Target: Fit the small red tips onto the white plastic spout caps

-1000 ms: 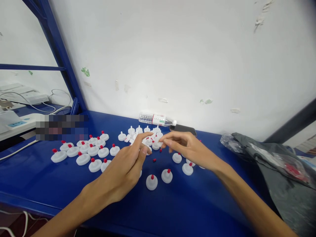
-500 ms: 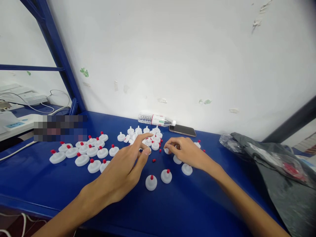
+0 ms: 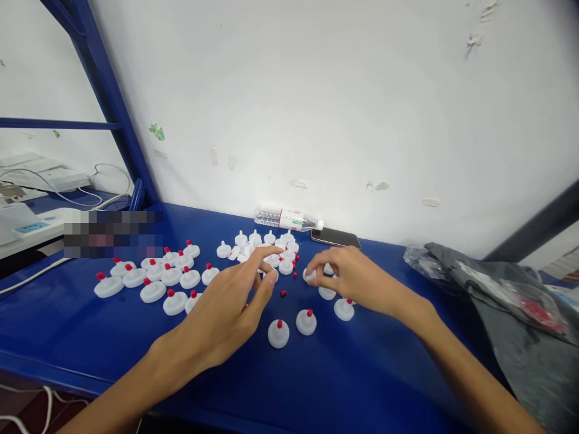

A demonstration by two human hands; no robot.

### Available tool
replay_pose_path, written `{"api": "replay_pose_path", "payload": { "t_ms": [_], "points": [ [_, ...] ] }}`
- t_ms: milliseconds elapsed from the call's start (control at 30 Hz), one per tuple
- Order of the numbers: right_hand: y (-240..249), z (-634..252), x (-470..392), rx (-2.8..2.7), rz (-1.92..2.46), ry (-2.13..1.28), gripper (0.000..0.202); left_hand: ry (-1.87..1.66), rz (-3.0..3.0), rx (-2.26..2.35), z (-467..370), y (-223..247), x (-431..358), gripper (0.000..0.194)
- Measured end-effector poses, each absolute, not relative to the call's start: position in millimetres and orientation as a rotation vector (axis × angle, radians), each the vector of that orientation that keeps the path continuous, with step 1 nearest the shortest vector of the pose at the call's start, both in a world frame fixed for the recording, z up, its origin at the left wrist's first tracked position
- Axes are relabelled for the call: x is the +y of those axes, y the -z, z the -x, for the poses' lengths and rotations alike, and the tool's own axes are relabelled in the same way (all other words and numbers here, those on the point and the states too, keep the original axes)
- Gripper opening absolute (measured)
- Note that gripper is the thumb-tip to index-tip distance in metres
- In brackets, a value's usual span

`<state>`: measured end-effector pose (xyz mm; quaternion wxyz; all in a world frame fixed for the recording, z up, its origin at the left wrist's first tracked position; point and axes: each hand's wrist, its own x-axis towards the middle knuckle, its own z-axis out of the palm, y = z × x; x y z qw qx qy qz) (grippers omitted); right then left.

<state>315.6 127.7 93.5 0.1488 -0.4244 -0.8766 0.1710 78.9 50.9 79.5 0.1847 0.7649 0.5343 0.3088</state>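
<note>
My left hand hovers over the table with forefinger and thumb spread apart. A white piece partly shows behind its fingers; no grip on it is visible. My right hand has its thumb and forefinger curled together at a white round nozzle cap; the nozzle is hidden by the fingers. Beyond the left hand lies a cluster of white nozzle caps with bare nozzles. Small loose red tips lie between the hands. Nearer me stand two white caps with red tips, one left of the other.
Several red-tipped caps fill the left of the blue table. A clear plastic bottle lies by the wall, beside a dark phone. Grey fabric and plastic bags lie at the right; a white power strip is far left.
My right hand has shifted slightly right, and its fingers are more arched, with a gap showing inside their curl. My left hand is almost still.
</note>
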Motion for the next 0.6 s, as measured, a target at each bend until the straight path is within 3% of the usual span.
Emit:
{"api": "replay_pose_path", "payload": {
  "t_ms": [133, 600],
  "points": [
    [-100, -315, 121, -2.698, 1.138, -0.779, 0.016, -0.891, -2.209, 1.543, -78, -75, 54, 0.04],
    [-79, -305, 124, -2.627, 1.051, -0.742, 0.014, -1.064, -2.405, 1.573, -75, -63, 62, 0.025]
  ]
}}
